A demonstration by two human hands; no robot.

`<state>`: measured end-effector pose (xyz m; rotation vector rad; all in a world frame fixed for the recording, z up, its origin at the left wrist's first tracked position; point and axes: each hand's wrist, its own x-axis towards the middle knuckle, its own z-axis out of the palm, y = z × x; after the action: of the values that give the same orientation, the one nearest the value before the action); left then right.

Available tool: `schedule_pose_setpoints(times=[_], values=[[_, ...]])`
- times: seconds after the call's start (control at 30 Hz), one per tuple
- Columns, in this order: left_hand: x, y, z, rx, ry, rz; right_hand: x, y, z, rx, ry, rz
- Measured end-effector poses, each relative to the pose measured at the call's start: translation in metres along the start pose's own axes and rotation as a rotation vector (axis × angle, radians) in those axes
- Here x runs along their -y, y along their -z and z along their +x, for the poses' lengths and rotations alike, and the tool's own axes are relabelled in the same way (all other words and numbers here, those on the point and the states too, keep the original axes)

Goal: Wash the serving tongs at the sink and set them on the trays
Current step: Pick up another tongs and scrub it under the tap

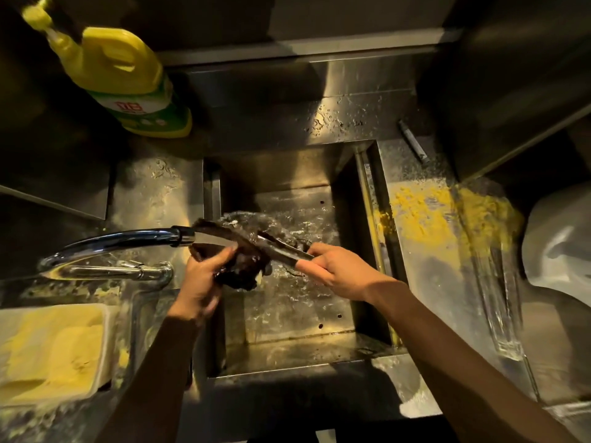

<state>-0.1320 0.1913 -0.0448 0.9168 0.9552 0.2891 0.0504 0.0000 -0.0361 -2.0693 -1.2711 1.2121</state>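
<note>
Two hands, right [339, 273] gripping tongs [284, 251], left [200, 282] gripping cloth [243, 270]

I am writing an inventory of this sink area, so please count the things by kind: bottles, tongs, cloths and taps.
bottle: 1
tongs: 1
cloth: 1
tap: 1
total: 4

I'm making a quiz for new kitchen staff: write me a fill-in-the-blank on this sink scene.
1. The right hand grips the metal serving ____ over the sink.
2. The left hand holds a dark scrubbing pad against them under running ____.
3. The detergent bottle on the counter is ____.
Missing words: tongs, water, yellow.
</note>
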Motion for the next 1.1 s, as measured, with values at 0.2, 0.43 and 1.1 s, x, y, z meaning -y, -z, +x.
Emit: schedule_pose_setpoints(times=[0.2, 0.43, 1.1], values=[[0.007, -0.018, -0.006, -0.093, 0.152, -0.266, 0.007, -0.025, -0.002, -0.184, -0.034, 0.259], [0.011, -0.029, -0.015, 0.074, 0.193, -0.349, 0.022, -0.041, 0.002, -0.140, 0.045, 0.063], [-0.001, -0.051, 0.006, -0.137, 0.001, -0.133, 0.037, -0.020, 0.003, -0.076, 0.060, -0.016]])
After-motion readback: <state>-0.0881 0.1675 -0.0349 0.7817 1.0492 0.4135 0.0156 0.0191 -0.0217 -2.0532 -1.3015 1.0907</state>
